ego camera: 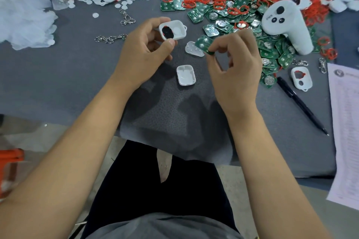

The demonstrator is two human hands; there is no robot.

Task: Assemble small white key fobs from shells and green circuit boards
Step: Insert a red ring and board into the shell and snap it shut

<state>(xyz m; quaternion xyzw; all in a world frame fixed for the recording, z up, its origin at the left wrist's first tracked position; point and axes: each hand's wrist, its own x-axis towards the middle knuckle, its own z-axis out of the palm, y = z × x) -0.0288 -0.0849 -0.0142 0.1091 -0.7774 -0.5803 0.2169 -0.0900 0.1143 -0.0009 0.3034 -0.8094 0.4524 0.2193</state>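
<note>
Your left hand (pixel 144 44) grips a white shell (pixel 172 29) above the middle of the desk (pixel 77 75), open side up, a dark pad and a white disc already inside. Your right hand (pixel 231 58) pinches a green board (pixel 203 43) by its near edge, just beside the shell. You seem ready to seat it: turn it flat and line up the corners. A spare lid (pixel 186 75) lies below; the board pile (pixel 252 31) and a white controller (pixel 285 25) crowd the right edge.
</note>
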